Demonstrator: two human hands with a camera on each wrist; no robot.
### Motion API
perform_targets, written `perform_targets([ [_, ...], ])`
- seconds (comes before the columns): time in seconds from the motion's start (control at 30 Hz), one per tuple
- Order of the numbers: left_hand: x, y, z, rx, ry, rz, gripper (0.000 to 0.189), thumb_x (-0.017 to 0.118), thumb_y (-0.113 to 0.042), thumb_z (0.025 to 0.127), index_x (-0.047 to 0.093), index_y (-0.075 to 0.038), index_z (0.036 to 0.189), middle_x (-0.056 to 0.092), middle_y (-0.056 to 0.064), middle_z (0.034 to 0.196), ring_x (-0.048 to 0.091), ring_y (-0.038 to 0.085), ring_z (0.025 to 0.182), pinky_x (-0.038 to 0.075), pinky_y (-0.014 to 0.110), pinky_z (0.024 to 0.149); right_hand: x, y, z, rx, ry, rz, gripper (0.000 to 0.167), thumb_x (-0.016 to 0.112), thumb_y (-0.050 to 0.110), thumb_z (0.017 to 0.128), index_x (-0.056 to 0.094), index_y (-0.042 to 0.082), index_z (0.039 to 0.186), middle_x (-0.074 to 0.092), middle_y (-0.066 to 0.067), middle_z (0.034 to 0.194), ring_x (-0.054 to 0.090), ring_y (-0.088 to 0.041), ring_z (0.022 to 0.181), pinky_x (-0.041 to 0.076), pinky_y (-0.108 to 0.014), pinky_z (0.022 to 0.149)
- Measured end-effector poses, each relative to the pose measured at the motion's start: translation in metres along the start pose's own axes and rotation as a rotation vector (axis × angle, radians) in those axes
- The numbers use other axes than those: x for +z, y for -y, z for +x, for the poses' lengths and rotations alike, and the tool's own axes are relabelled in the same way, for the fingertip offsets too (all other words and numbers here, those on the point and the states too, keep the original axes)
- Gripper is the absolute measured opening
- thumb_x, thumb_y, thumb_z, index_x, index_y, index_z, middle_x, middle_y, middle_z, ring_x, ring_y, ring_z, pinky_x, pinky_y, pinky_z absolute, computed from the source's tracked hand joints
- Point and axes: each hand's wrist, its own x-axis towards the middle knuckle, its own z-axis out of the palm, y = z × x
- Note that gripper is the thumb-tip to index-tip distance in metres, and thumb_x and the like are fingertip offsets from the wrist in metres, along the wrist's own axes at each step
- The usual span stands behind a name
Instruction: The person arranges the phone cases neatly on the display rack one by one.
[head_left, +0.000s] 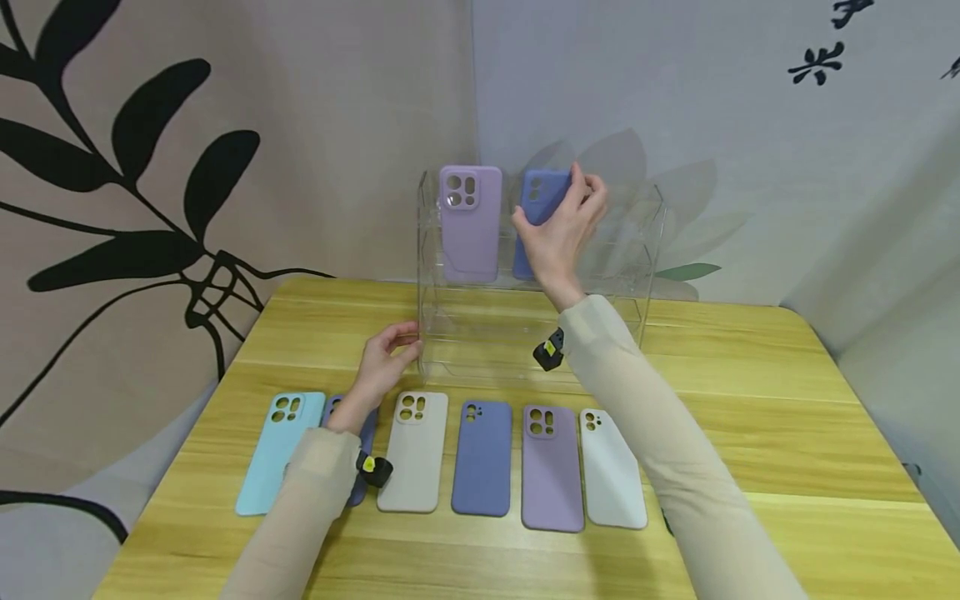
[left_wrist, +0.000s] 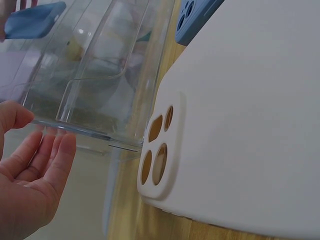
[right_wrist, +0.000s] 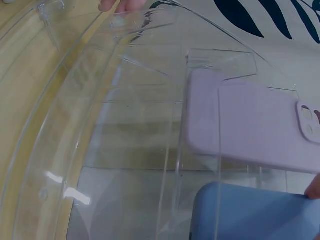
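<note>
My right hand [head_left: 562, 237] grips a blue phone case [head_left: 540, 196] by its sides, thumb at the left edge and fingers at the upper right. That case stands on the upper tier of a clear acrylic display stand [head_left: 525, 329], beside an upright light purple phone case [head_left: 471, 225]. In the right wrist view, the lower end of the blue case [right_wrist: 250, 212] sits behind the clear front lip. At the stand's left side, my left hand [head_left: 382, 362] pinches the panel edge; the left wrist view shows its thumb and fingers [left_wrist: 60, 165] at that edge.
Along the table front lies a row of phone cases: light blue [head_left: 277, 458], a blue one partly under my left wrist, off-white [head_left: 412, 458], blue [head_left: 482, 467], mauve [head_left: 552, 475] and white [head_left: 611, 475]. A wall with leaf prints [head_left: 150, 250] stands close behind the stand.
</note>
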Motion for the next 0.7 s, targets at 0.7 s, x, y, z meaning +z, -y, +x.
perform_targets([
  [0.7,0.0020,0.0002,0.0000,-0.034,-0.013,0.010,0.034,0.056,0.000,0.091,0.053,0.007,0.124,0.055,0.023,0.121,0.051,0.030,0.111,0.044,0.012,0.077,0.0086,-0.0027,-0.0097,0.006,-0.004,-0.062,0.080,0.074,0.027,0.077,0.032,0.006,0.142,0.027,-0.012,0.138,0.031,-0.029,0.116,0.034,-0.044,0.091],
])
